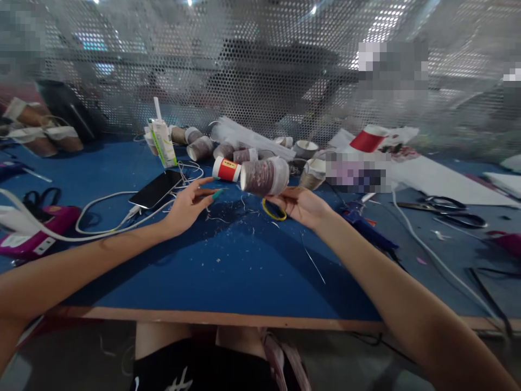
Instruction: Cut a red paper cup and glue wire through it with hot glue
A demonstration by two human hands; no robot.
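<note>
My right hand [303, 205] holds a wrapped paper cup [264, 176] up on its side, gripped from below at its wide, white-edged end. The cup's wall is covered in rough brown-purple material, and its pale bottom faces left. A yellow ring [273, 210] shows at the right fingertips; I cannot tell whether it is a separate loop or a tool handle. My left hand [187, 205] is a little left of the cup, fingers apart and nothing visible in them. Just beyond its fingertips lies a red and white paper cup [226, 169]. A thin wire [314, 263] extends below my right hand.
Several wrapped cups [200, 147] lie along the mesh screen [260, 70]. A phone [157, 189] with a white cable and a drink carton [163, 141] are at left, beside a magenta power strip [40, 231]. Right are a blue glue gun [368, 225] and black scissors [443, 209].
</note>
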